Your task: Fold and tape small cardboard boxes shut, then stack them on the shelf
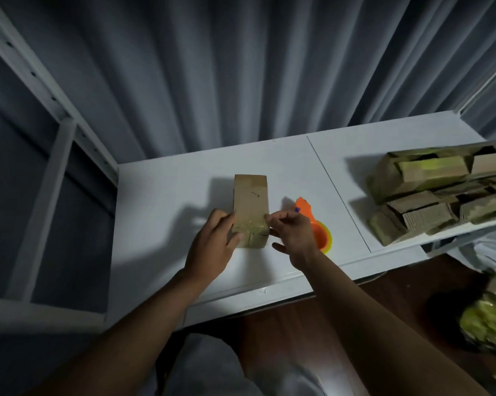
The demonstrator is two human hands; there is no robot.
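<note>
A small brown cardboard box (251,201) lies on the white shelf board (167,195), its near end crossed by clear tape. My left hand (212,244) holds the box's left near side, thumb against its front. My right hand (291,235) has curled fingers touching the taped right edge of the box. An orange tape dispenser (318,224) sits just right of the box, partly hidden behind my right hand.
A pile of flat and folded cardboard boxes (435,192) fills the right end of the shelf board. White shelf uprights (41,90) stand at left. A grey curtain hangs behind. More cardboard and a yellow-green bundle (489,324) lie on the brown floor at right.
</note>
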